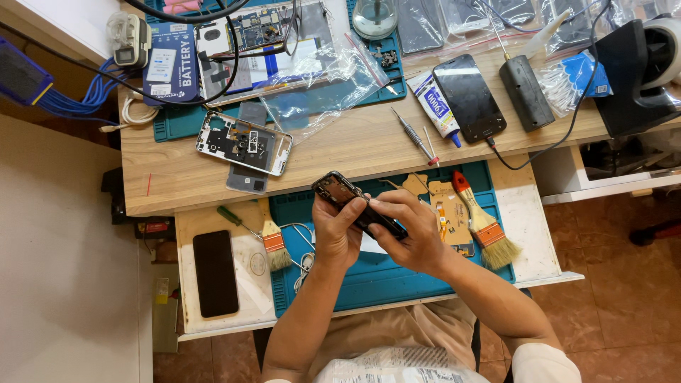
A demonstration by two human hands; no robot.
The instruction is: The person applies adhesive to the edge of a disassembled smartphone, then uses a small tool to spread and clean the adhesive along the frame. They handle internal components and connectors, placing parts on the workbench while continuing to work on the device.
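A dark, opened phone body (358, 204) lies tilted between both grips, its insides facing up. Its upper-left end juts beyond the left-hand grip; its lower-right end is hidden under the right-hand fingers.

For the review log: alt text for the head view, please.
Left hand and right hand hold a dark opened phone over a blue mat, with two brushes beside it and phone parts on the wooden bench.
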